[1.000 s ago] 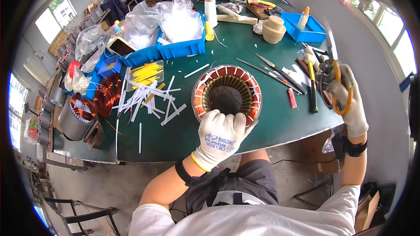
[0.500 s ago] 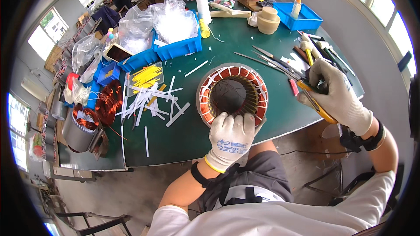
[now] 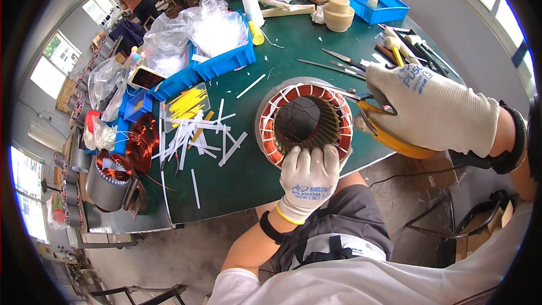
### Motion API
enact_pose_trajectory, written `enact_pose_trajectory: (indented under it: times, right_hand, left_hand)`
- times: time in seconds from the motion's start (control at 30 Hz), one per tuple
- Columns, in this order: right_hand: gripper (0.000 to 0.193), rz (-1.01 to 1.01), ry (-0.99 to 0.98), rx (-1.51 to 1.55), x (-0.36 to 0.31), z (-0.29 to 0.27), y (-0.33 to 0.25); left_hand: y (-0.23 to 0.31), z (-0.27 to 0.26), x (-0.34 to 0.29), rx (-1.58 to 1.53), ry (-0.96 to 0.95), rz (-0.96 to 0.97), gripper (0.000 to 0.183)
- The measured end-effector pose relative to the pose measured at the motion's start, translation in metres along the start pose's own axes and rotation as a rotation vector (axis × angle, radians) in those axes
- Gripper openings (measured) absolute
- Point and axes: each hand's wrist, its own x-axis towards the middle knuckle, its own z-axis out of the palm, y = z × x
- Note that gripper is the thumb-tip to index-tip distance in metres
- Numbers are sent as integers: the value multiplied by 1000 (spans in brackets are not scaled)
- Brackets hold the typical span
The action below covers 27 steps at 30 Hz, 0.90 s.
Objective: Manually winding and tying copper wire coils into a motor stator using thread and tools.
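A motor stator (image 3: 263, 127) stands on the green table, its copper windings (image 3: 344, 117) laced round the top with white cord. My gloved left hand (image 3: 309, 178) grips the near rim, its fingers hooked over the inner edge. In my gloved right hand (image 3: 426, 104) is a pair of scissors with yellow handles (image 3: 395, 142). The scissor blades (image 3: 339, 91) reach over the stator's upper right edge, close to the lacing. Whether the blades touch the cord I cannot tell. The fingertips of my right hand are partly hidden by the handles.
White strips (image 3: 195, 135) and yellow strips (image 3: 188, 103) lie left of the stator. Farther back are blue bins (image 3: 226, 62) with plastic bags. Another stator (image 3: 107, 189) stands at the left. Tweezers, knives and other tools (image 3: 418, 51) lie at the right. Someone works across the table.
My right hand has brought the scissors leftward from the table's right side to the stator's edge. The left hand keeps its hold. The whole view has shifted slightly.
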Motion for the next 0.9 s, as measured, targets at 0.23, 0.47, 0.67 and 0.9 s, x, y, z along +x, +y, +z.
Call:
enact_pose_trajectory:
  times: [0.23, 0.47, 0.67, 0.9]
  right_hand:
    - [31, -165, 84, 61, -6, 20, 16]
    - [46, 49, 375, 528, 33, 59, 83]
    - [36, 159, 564, 21, 88, 144, 169]
    - [37, 275, 579, 206, 137, 169, 199]
  left_hand:
    - [4, 2, -4, -18, 2, -18, 31]
    - [-10, -1, 10, -85, -18, -24, 32]
    - [-38, 14, 41, -206, 80, -14, 31]
    - [-97, 33, 59, -439, 175, 123, 24]
